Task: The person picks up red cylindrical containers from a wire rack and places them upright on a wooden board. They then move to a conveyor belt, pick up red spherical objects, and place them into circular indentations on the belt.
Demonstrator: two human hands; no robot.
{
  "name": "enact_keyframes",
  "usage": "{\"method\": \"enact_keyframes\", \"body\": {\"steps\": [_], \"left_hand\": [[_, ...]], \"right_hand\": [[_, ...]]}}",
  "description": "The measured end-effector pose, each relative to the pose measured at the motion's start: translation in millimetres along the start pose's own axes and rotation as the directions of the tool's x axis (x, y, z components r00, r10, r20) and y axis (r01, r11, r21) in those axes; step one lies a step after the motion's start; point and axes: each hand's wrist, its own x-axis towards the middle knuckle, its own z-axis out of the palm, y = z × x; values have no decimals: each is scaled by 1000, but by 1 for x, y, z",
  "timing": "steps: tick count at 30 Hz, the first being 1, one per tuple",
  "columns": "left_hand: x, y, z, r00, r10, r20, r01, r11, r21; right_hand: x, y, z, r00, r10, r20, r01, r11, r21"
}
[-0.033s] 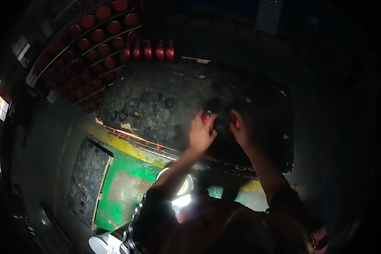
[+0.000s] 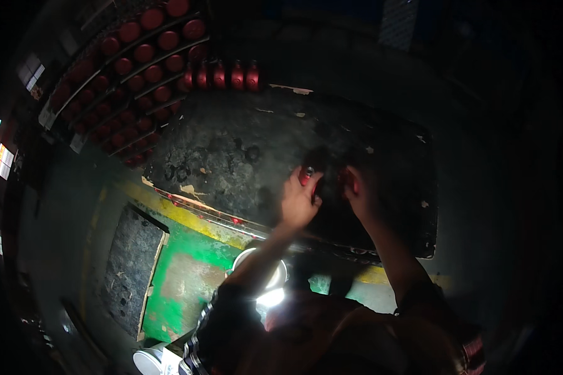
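Note:
My left hand (image 2: 299, 201) is closed around a small red piece (image 2: 307, 175) with a shiny spot on top, over the dark worktable (image 2: 275, 134). Beside it, a short gap to the right, my right hand (image 2: 361, 199) grips a second red piece (image 2: 355, 187). Fingers and shadow cover most of both pieces, so I cannot make out their full shape. Both forearms reach in from the lower edge.
Several red parts with round bodies and narrow necks (image 2: 237, 76) stand in a row at the table's back left. A rack of red round-ended parts (image 2: 145, 52) rises beyond. A white bucket (image 2: 283, 275) stands near me, a dark board (image 2: 131, 269) lower left.

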Motion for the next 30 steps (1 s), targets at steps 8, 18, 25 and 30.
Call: {"method": "enact_keyframes", "body": {"steps": [8, 18, 25, 30], "left_hand": [[-9, -34, -7, 981, -93, -172, 41, 958, -285], [-239, -81, -30, 687, -708, 163, -257, -446, -857], [-348, -40, -30, 598, -715, 362, -331, -632, -701], [-392, -40, -32, 580, -730, 362, -319, -612, -724]], "right_hand": [[-11, 28, -32, 969, 230, -88, -175, 895, 410], [-60, -4, 21, 609, -31, 793, -708, -472, 525], [-101, -119, 74, 212, -519, 828, -764, -616, -191], [-129, -153, 123, -26, -669, 743, -883, -333, -331]]}}
